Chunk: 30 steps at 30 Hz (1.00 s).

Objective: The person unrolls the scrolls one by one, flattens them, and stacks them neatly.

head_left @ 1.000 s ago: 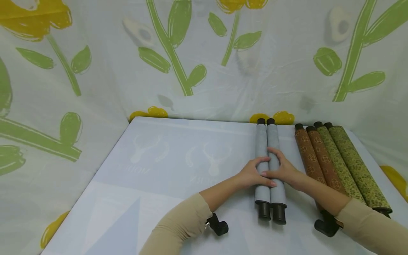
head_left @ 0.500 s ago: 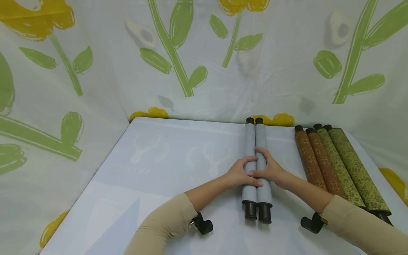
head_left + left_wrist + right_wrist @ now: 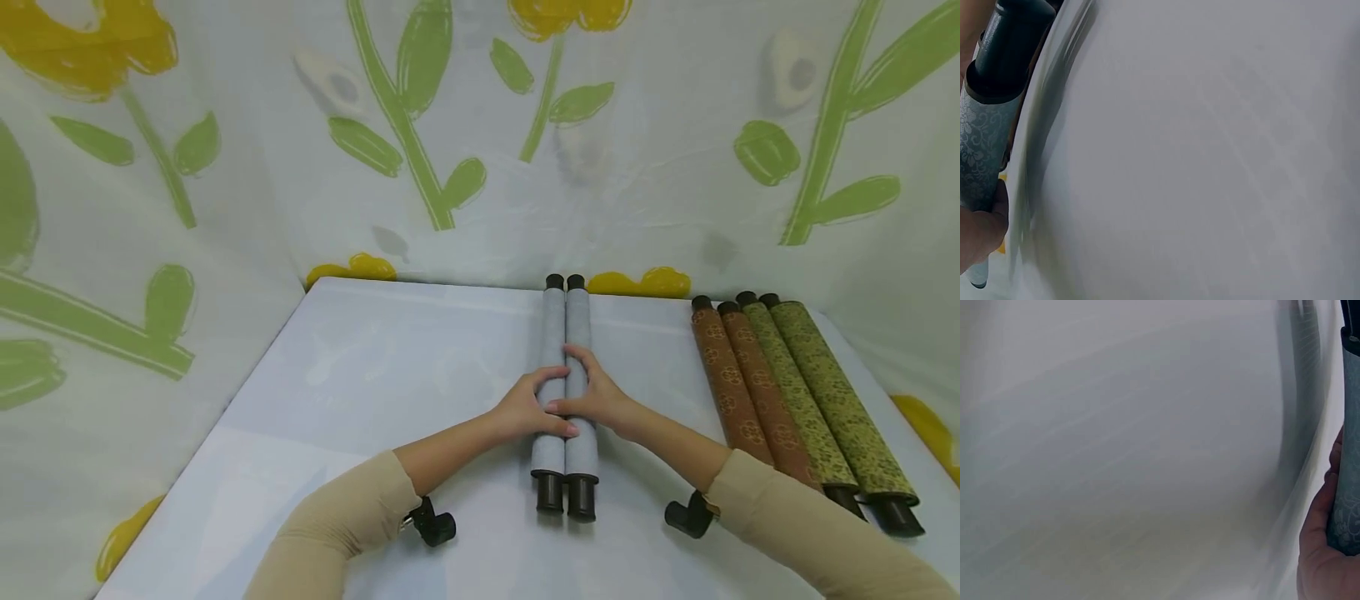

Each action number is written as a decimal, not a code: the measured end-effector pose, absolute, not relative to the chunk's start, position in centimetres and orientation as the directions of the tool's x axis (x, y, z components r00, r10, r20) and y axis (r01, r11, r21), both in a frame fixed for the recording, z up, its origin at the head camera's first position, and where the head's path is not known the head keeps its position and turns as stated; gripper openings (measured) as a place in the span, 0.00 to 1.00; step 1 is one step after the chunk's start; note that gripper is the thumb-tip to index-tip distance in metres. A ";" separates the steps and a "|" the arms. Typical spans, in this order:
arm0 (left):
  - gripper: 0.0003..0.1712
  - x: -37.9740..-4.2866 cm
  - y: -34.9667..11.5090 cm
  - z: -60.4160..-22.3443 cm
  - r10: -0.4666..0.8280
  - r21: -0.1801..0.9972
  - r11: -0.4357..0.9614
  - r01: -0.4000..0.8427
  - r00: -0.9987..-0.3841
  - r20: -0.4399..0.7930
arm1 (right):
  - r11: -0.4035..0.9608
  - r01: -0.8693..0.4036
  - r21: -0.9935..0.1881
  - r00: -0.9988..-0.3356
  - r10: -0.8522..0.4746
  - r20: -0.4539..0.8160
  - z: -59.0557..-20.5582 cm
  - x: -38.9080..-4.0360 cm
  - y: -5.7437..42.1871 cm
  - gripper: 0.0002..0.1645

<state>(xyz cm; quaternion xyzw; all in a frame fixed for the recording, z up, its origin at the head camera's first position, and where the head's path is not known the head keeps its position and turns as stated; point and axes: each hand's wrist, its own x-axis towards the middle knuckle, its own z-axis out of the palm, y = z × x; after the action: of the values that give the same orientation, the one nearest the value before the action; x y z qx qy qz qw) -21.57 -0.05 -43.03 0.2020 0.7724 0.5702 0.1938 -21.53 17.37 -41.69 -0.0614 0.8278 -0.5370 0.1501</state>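
Observation:
A pale blue scroll lies on the table as two parallel rolls side by side, with black knobs at both ends. My left hand grips the left roll from its outer side, its thumb and fingers curled over it. On the other side, my right hand holds the right roll the same way, and the fingers of both hands overlap at the middle. In the left wrist view, the scroll's floral blue cloth and a dark knob show. Part of the roll appears against the palm in the right wrist view.
To the right lie two brown patterned rolls and two green patterned rolls, slanted and side by side, with dark knobs. The white table meets a flower-printed cloth at its back edge.
Both hands have moved left across the table, bringing the pale blue scroll with them, away from the brown and green rolls. Those rolls have stayed in place.

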 end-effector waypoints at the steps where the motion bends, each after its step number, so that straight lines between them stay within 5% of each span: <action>1: 0.50 -21.6 -0.3 -43.0 0.532 0.959 0.268 0.091 -0.844 -0.068 | 0.411 0.064 -0.909 -0.946 -0.266 -0.187 -41.7 -21.6 17.1 0.63; 18: 0.50 -22.2 -6.8 -43.0 0.509 0.941 0.328 0.078 -0.854 -0.107 | 0.310 0.121 -0.943 -0.942 -0.265 -0.208 -42.7 -22.5 10.5 0.61; 30: 0.51 -23.0 -9.7 -42.7 0.505 0.905 0.402 0.143 -0.858 -0.089 | 0.360 0.041 -0.932 -0.882 -0.426 -0.204 -42.6 -23.7 8.7 0.63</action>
<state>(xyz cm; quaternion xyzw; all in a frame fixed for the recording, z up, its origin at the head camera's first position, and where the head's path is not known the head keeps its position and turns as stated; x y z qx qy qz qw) -22.98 -9.67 -42.75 0.1979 0.8181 0.5098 0.1779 -23.72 8.73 -42.57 -0.1206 0.7972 -0.5525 0.2114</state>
